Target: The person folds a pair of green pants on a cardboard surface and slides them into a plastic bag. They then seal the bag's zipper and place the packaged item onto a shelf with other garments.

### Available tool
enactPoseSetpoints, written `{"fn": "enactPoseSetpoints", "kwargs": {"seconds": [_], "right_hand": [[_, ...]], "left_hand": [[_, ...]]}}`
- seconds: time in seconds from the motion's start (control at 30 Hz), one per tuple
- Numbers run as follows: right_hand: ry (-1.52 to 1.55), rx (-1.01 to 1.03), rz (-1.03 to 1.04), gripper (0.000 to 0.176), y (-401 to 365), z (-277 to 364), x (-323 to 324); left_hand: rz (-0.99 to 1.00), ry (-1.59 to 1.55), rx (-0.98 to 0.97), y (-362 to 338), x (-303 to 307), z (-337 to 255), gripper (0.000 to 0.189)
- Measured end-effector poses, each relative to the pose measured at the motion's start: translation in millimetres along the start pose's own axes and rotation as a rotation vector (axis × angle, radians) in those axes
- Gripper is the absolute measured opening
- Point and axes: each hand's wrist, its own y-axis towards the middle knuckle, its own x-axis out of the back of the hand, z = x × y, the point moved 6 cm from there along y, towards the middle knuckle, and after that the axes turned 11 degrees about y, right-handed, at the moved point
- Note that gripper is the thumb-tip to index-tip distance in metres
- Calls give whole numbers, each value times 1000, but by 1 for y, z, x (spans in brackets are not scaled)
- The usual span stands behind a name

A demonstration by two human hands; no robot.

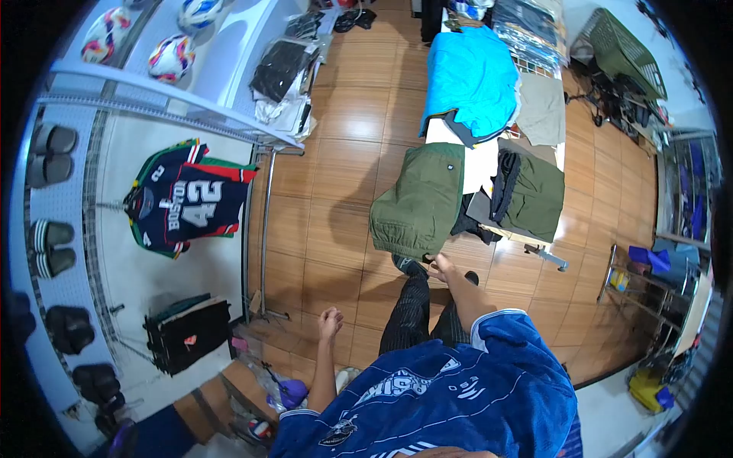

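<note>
Olive green shorts with a gathered elastic waistband hang over the near left side of the table, a small light tag near their far edge. My right hand pinches the waistband's near corner. To the left, my left hand is held in the air over the floor, fingers curled in, with nothing visible in it. Right of the shorts lies another folded green garment with a dark waistband. Beyond them a bright blue garment is spread on the table.
A beige folded garment and plastic-wrapped clothes lie farther along the table. At left stand a metal rack, a hanging jersey and shelves with balls and sandals. A green basket is at the back right.
</note>
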Motion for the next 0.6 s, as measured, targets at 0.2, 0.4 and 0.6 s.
{"fn": "enactPoseSetpoints", "kwargs": {"seconds": [0.2,0.4,0.6], "right_hand": [[81,3,101,66,11,1,0],[72,91,91,55,-35,16,3],[31,278,234,31,-104,66,-17]], "left_hand": [[178,108,-55,-1,-71,-25,17],[360,250,-5,3,-101,30,23],[139,474,-283,-11,-125,36,35]]}}
